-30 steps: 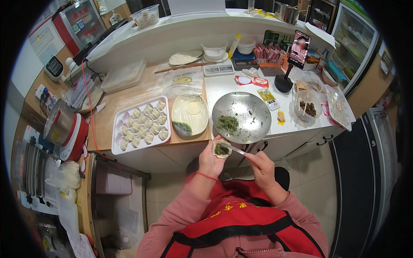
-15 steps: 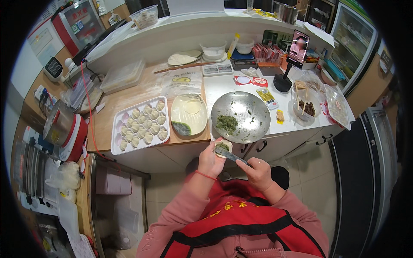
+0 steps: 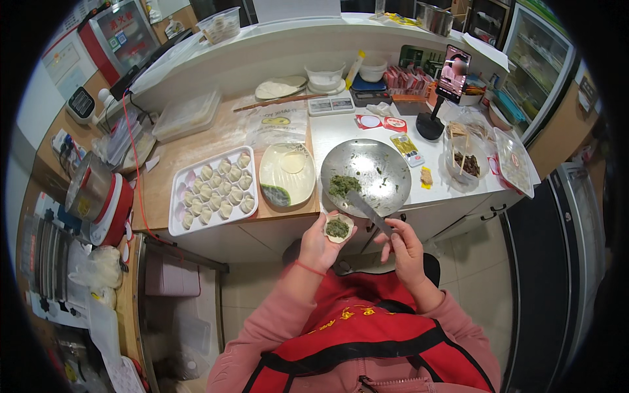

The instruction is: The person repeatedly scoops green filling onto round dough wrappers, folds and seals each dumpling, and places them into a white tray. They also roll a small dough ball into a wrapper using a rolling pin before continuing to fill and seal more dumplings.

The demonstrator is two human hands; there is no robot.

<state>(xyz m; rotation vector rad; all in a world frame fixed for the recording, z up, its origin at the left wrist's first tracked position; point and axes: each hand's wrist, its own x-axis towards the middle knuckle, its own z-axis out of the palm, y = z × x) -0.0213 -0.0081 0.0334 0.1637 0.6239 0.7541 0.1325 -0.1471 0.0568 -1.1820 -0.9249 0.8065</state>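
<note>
In my left hand [image 3: 319, 243] lies a round dumpling wrapper [image 3: 347, 237] with green filling [image 3: 337, 228] spread on its middle. My right hand [image 3: 403, 250] grips the handle of a flat metal spatula [image 3: 371, 212], whose tip reaches into a wide metal bowl [image 3: 393, 190] beside a heap of green filling [image 3: 343, 187]. Left of the bowl, a leaf-patterned plate [image 3: 278, 171] carries a pale round wrapper [image 3: 293, 162]. Farther left, a white tray [image 3: 177, 224] holds rows of folded dumplings [image 3: 225, 211].
A phone on a stand [image 3: 453, 72] stands behind the bowl to the right. Near it are a tub with dark food [image 3: 469, 164], a clear-lidded box [image 3: 513, 160] and a yellow packet [image 3: 407, 149]. A rolling pin [image 3: 278, 103] lies at the back, before a plate of flour [image 3: 280, 88].
The spatula has left the wrapper and moved up into the bowl, next to the heap of filling. My left hand stays nearly in place, with the filled wrapper now uncovered.
</note>
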